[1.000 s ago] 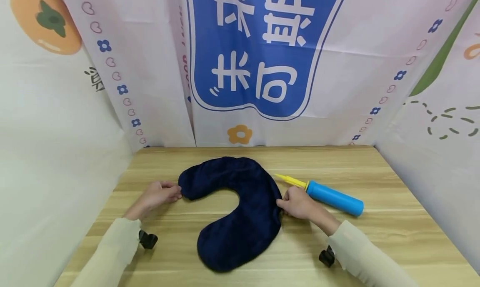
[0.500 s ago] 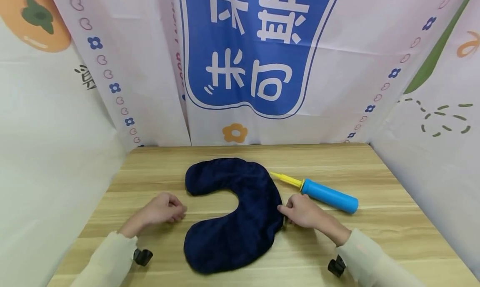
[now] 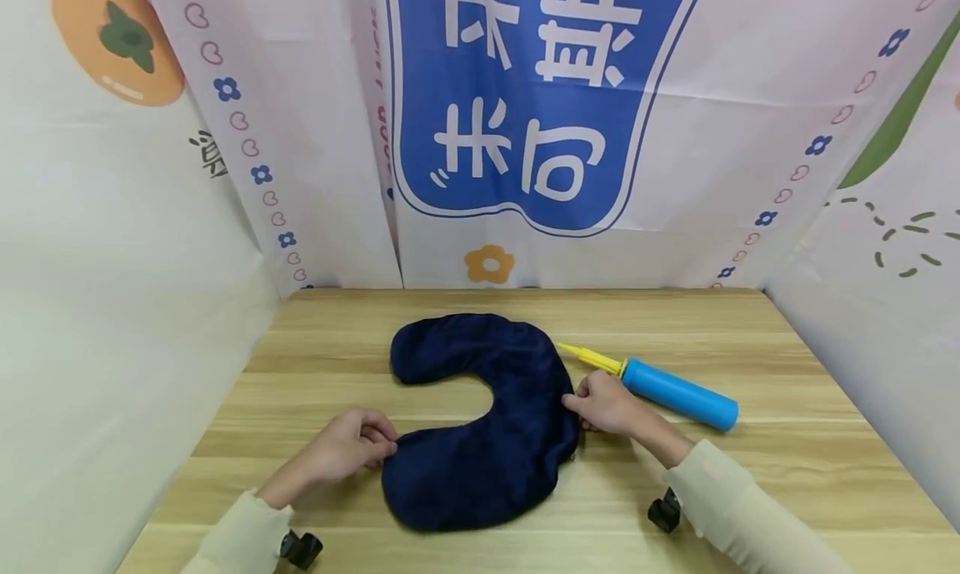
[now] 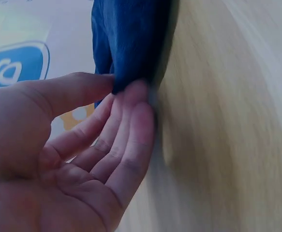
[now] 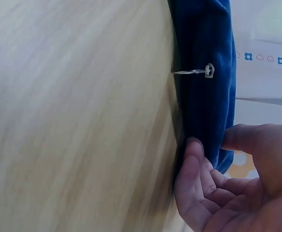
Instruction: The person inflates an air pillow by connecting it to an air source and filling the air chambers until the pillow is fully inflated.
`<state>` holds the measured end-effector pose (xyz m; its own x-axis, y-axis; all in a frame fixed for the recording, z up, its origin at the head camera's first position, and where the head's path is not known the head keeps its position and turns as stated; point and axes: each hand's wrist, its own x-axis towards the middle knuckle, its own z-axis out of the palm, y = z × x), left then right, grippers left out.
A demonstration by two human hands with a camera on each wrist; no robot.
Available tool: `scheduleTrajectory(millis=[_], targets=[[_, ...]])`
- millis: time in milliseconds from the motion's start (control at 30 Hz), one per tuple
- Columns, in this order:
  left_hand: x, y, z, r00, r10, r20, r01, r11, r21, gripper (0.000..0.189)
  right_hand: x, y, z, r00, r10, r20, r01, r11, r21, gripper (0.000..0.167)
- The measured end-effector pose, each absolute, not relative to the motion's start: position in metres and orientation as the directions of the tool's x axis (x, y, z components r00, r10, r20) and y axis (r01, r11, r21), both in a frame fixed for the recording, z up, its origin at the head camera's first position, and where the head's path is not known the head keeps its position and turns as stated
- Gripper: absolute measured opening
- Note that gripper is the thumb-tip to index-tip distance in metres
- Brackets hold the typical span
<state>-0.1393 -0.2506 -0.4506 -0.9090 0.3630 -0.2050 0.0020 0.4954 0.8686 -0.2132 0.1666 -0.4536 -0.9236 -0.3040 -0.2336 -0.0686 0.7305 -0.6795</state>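
A navy-blue, U-shaped neck pillow [image 3: 517,391] lies flat on the wooden table, its opening toward the left. My left hand [image 3: 352,447] pinches the tip of its nearer arm; the left wrist view has the blue fabric [image 4: 131,38] between thumb and fingertips. On the outer curve, my right hand [image 3: 603,403] grips the pillow's edge with thumb and fingers. In the right wrist view a small clear valve [image 5: 208,71] with a thin strip stands out from the pillow's side, above the fingers.
A blue hand pump [image 3: 678,393] with a yellow nozzle [image 3: 592,358] lies just beyond my right hand. The wooden table [image 3: 315,349] ends at a printed white cloth [image 3: 337,141] behind, with white cloth walls at both sides.
My left hand has left the pillow's farther arm and come nearer, now pinching the nearer arm's tip. The pillow's opening has turned squarely left. My right hand stays on the outer edge.
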Motion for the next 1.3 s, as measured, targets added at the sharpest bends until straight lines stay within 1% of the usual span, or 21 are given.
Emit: scheduleTrajectory(millis=[133,367,467,567,667,767,867,933,1000,1133,1233,1300], targets=[[-0.149,-0.264,-0.453,-0.929,0.314,-0.194,-0.012,0.498,0.867,0.017,-0.207,0.163,-0.454,-0.917,-0.342,-0.205,-0.109,0.710,-0.696,0.044],[-0.184,-0.289,-0.451,-0.966,0.237,-0.106,0.052,0.576,0.816,0.014,-0.188,0.145,-0.451,-0.894,-0.403,-0.194,-0.145,0.671,-0.727,0.042],[-0.199,-0.297,-0.451,-0.977,0.212,-0.030,0.118,0.649,0.752,0.011,-0.179,0.133,-0.450,-0.882,-0.440,-0.171,-0.183,0.652,-0.736,0.040],[-0.208,-0.298,-0.451,-0.971,0.235,0.053,0.213,0.737,0.641,0.007,-0.172,0.125,-0.449,-0.873,-0.471,-0.127,-0.240,0.641,-0.729,0.038],[-0.208,-0.291,-0.449,-0.950,0.286,0.123,0.309,0.809,0.500,0.003,-0.165,0.123,-0.449,-0.868,-0.483,-0.114,-0.269,0.651,-0.710,0.038],[-0.199,-0.277,-0.441,-0.919,0.340,0.199,0.391,0.851,0.350,0.005,-0.159,0.127,-0.448,-0.856,-0.504,-0.115,-0.291,0.653,-0.699,0.035],[-0.186,-0.260,-0.431,-0.877,0.395,0.272,0.453,0.869,0.200,0.008,-0.150,0.131,-0.447,-0.830,-0.548,-0.106,-0.326,0.630,-0.705,0.027],[-0.177,-0.247,-0.424,-0.845,0.443,0.299,0.498,0.856,0.138,0.010,-0.144,0.132,-0.446,-0.806,-0.584,-0.102,-0.348,0.606,-0.715,0.022],[-0.167,-0.230,-0.419,-0.821,0.488,0.295,0.542,0.830,0.134,0.013,-0.137,0.133,-0.446,-0.782,-0.615,-0.105,-0.365,0.587,-0.723,0.019],[-0.145,-0.196,-0.414,-0.768,0.594,0.241,0.638,0.741,0.208,0.011,-0.126,0.131,-0.447,-0.744,-0.662,-0.095,-0.411,0.565,-0.716,0.015],[-0.131,-0.170,-0.415,-0.714,0.674,0.191,0.700,0.670,0.247,0.006,-0.119,0.127,-0.449,-0.733,-0.677,-0.065,-0.455,0.559,-0.693,0.014],[-0.125,-0.154,-0.418,-0.686,0.712,0.147,0.722,0.644,0.253,0.005,-0.117,0.124,-0.449,-0.732,-0.680,-0.053,-0.472,0.562,-0.679,0.014]])
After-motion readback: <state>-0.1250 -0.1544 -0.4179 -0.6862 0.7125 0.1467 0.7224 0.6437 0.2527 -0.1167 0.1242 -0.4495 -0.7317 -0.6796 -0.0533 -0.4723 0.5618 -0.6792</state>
